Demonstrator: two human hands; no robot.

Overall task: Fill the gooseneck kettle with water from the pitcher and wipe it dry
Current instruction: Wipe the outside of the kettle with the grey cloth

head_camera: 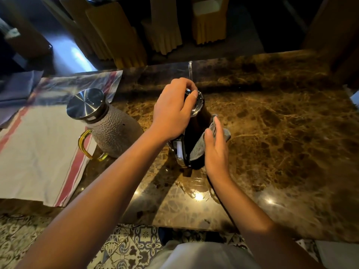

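The dark gooseneck kettle (196, 125) stands upright at the middle of the marble counter, its thin spout (190, 69) rising behind it. My left hand (172, 111) covers the kettle's lid from above, fingers curled around its rim. My right hand (215, 150) presses a grey cloth (209, 140) flat against the kettle's right side. The textured glass pitcher (112, 127), with a steel lid and a yellow handle, stands to the left of the kettle, apart from both hands.
A white towel with red stripes (42, 152) lies on the left of the brown marble counter (281, 133), under the pitcher's edge. Yellow-covered chairs (165, 30) stand beyond the counter's far edge. Patterned floor tiles show below the near edge.
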